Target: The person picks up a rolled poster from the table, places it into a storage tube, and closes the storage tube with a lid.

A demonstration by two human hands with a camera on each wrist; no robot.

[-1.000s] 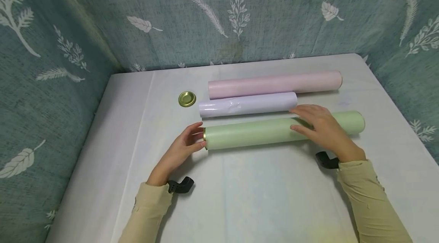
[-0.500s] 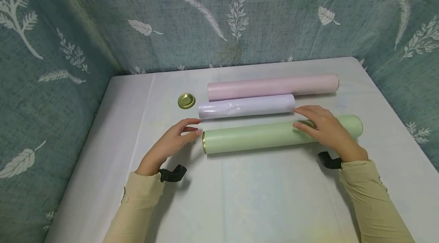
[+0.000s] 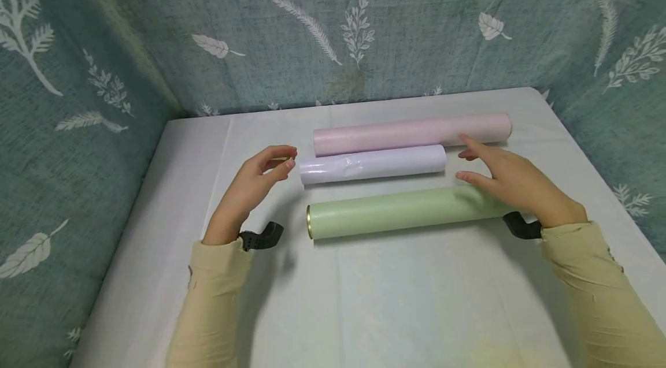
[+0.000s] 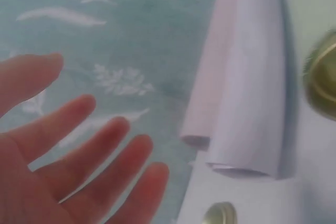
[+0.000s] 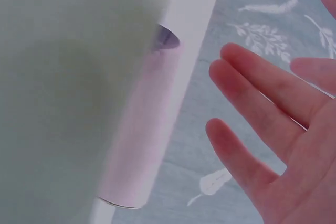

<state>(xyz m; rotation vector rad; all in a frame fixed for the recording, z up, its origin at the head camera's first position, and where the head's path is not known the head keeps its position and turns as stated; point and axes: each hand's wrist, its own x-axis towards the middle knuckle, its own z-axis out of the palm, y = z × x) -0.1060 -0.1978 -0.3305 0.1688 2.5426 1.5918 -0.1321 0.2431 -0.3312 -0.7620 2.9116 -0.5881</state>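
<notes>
A green tube [image 3: 395,214] with a gold-rimmed left end lies nearest me. Behind it is a shorter, glossy lavender roll [image 3: 372,164], and farther back a pink tube [image 3: 411,132]. My left hand [image 3: 250,183] hovers off the lavender roll's left end, its fingers spread and holding nothing in the left wrist view. A gold lid [image 4: 220,214] shows there on the table; in the head view that hand hides it. My right hand [image 3: 512,180] is raised over the right part of the green tube, fingers apart, fingertips overlapping the pink tube in the head view.
The rolls lie roughly parallel on a white-covered table [image 3: 385,298]. Its back edge meets a green leaf-patterned cloth [image 3: 416,27], which also hangs along both sides. A black wrist mount [image 3: 262,236] sits below the left wrist.
The left hand has let go of the green tube's left end and moved up, over the lid. The right hand has left the green tube and shifted back and right.
</notes>
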